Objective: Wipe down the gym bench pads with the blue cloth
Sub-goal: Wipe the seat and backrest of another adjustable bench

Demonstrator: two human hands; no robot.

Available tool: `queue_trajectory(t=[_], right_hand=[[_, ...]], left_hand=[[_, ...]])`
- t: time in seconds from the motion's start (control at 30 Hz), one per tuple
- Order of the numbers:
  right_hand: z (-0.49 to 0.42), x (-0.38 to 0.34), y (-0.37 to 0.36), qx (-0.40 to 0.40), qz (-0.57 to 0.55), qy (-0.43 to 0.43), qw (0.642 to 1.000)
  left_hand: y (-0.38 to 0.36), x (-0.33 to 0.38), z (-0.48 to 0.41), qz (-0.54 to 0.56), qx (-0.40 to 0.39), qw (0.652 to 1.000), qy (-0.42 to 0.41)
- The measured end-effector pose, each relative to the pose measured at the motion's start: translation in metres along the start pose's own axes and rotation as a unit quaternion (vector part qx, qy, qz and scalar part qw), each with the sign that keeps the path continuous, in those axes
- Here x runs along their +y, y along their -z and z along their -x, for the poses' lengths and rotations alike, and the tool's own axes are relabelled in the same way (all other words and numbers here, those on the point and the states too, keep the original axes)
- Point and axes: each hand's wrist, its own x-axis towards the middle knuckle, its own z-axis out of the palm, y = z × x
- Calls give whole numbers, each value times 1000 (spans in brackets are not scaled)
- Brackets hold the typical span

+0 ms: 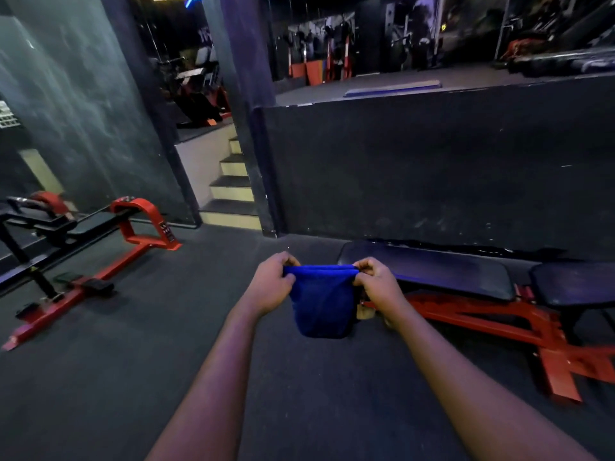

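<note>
- A person stands on a gym floor, holding the blue cloth (322, 301) out in front at arm's length, its top edge stretched level between both hands and the rest hanging down in a fold.
- The left hand (271, 282) pinches the cloth's left top corner between thumb and curled fingers; the right hand (377, 284) pinches the right corner the same way.
- The long bench pad (429, 269) lies ahead and to the right, just beyond the right hand, its long axis running left to right along the dark wall (432, 168).
- A second, shorter seat pad (575, 282) sits farther right, on the same red frame (492, 324).
- The right hand is the nearer to the pads; no wiping appears to have begun.
</note>
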Motion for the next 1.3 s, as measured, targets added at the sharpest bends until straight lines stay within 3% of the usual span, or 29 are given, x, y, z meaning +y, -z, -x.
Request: queue_trajectory(t=[0.23, 0.67, 1.1, 1.3], right_hand=[[-127, 12, -29, 25, 40, -28, 999], [-334, 36, -89, 204, 44, -109, 972], [-550, 137, -42, 280, -6, -213, 936], [-593, 190, -61, 322, -61, -283, 902]], left_hand=[[-21, -63, -142, 15, -40, 999, -16], [-60, -146, -413, 28, -168, 979, -111], [-215, -175, -637, -1, -298, 947, -123], [-283, -205, -700, -35, -368, 920, -133]])
